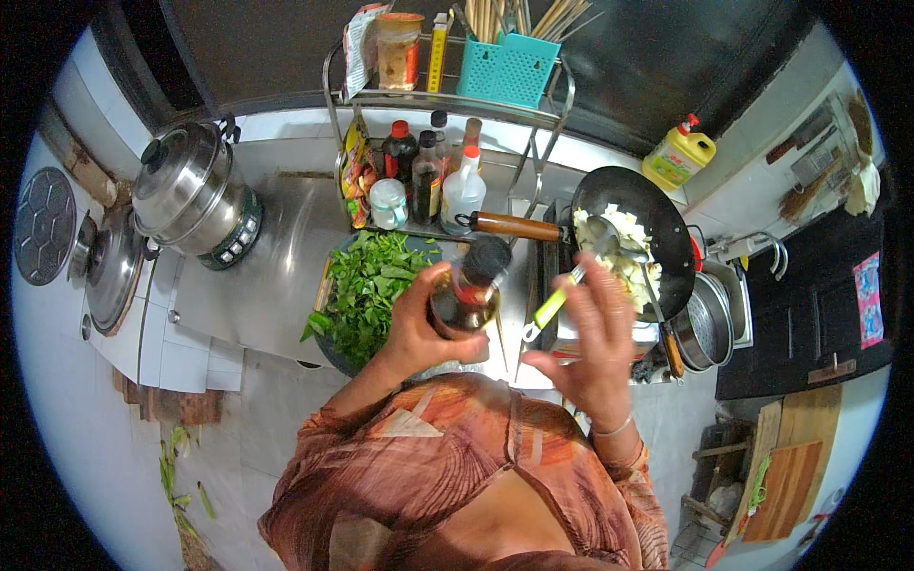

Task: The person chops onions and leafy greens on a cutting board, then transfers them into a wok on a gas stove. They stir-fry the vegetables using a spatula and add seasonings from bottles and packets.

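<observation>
My left hand (421, 321) is wrapped around a bottle of dark liquid (468, 296) with a black cap, held up in front of my body. My right hand (596, 342) is raised to its right with the fingers spread, slightly blurred, holding nothing that I can see. Just beyond those fingers lies a spoon with a green handle (551, 307), its bowl end over the wok. The black wok (671, 250) holds white diced food (628, 221) and a metal spatula with a wooden handle (671, 350). Chopped leafy greens (371, 285) fill a dark round container beside my left hand.
A wire rack (564, 107) holds seasoning bottles (426, 175), a glass jar (389, 203) and a teal chopstick holder (508, 71). A steel steamer pot (186, 178) stands at left. Dish soap (677, 153) stands behind the wok; steel strainers (703, 321) sit by the sink at right.
</observation>
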